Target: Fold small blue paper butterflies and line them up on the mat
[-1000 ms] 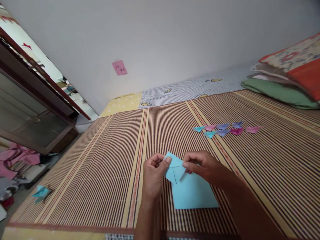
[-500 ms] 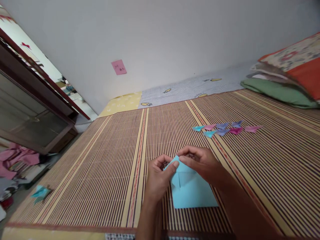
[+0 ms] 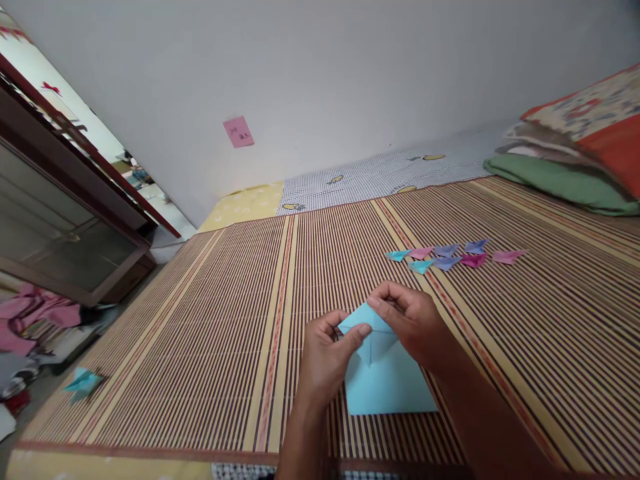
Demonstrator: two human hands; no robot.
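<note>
A light blue paper sheet point(image 3: 387, 383) lies on the striped bamboo mat point(image 3: 200, 333), its top corners folded in to a point. My left hand point(image 3: 327, 357) pinches the left folded flap with thumb and forefinger. My right hand point(image 3: 413, 320) presses fingertips along the top right fold, fingers curled on the paper.
Several small folded paper pieces point(image 3: 450, 257) in blue, pink and purple lie in a row further back on the mat. Another blue folded piece point(image 3: 83, 383) sits near the mat's left edge. Pillows point(image 3: 575, 147) are stacked at the right. A glass-front cabinet point(image 3: 55, 220) stands at the left.
Both hands have shifted slightly right and away along the top of the paper. The right hand moved over the peak, flattening the folded corners.
</note>
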